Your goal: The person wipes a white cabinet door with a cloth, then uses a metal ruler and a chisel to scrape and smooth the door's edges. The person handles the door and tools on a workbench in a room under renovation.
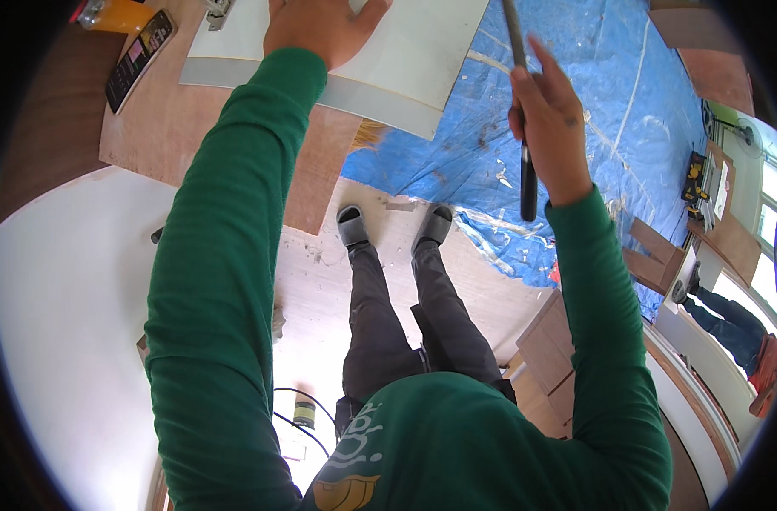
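Note:
My left hand (316, 30) lies on a white board (405, 60) with a grey edge strip, thumb spread, fingertips cut off by the top edge. The board rests on a plywood sheet (141, 136). A metal hinge (218, 13) sits at the board's upper left. Just beyond the board's right side, my right hand (548, 128) grips a long dark bar (529, 187), perhaps a file, held lengthwise with the index finger raised. A phone (140, 61) lies on the plywood at left, beside an orange bottle (116, 17).
A blue tarp (635, 119) covers floor at the right. Yellow-black tools (695, 183), plywood pieces (648, 255) and a fan (742, 132) stand farther right, where another person's legs (720, 324) show. Cables (307, 392) run near a spool (303, 413) below. My sandalled feet (350, 226) stand on pale floor.

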### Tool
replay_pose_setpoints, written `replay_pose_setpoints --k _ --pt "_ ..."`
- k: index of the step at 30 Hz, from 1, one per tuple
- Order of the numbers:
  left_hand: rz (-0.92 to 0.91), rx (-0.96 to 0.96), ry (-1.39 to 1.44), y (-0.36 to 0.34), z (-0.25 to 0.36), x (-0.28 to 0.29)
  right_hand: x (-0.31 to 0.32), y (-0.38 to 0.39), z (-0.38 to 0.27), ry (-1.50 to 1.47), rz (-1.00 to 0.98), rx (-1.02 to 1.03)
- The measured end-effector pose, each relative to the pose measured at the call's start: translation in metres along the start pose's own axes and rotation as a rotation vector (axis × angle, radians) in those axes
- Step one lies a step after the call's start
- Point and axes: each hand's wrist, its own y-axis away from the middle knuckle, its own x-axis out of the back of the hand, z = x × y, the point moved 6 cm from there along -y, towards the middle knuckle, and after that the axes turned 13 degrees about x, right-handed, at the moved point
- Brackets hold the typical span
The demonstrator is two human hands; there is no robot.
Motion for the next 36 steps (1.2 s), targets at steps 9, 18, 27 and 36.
replay_pose_setpoints --k 9,18,27,36 --pt "0.011 0.003 0.016 0.002 0.005 0.006 0.018 0.115 0.036 -0.365 -0.063 -0.457" --pt "0.045 -0.027 0.004 -0.002 0.003 0.001 0.018 0.117 0.034 -0.256 -0.015 -0.421" --pt "0.202 -0.027 0.071 -0.036 0.004 -0.002 0.001 0.101 0.038 -0.366 -0.186 -0.472" --pt "0.188 -0.045 0.123 -0.038 0.006 -0.006 -0.002 0.084 0.027 0.110 -0.170 -0.026"
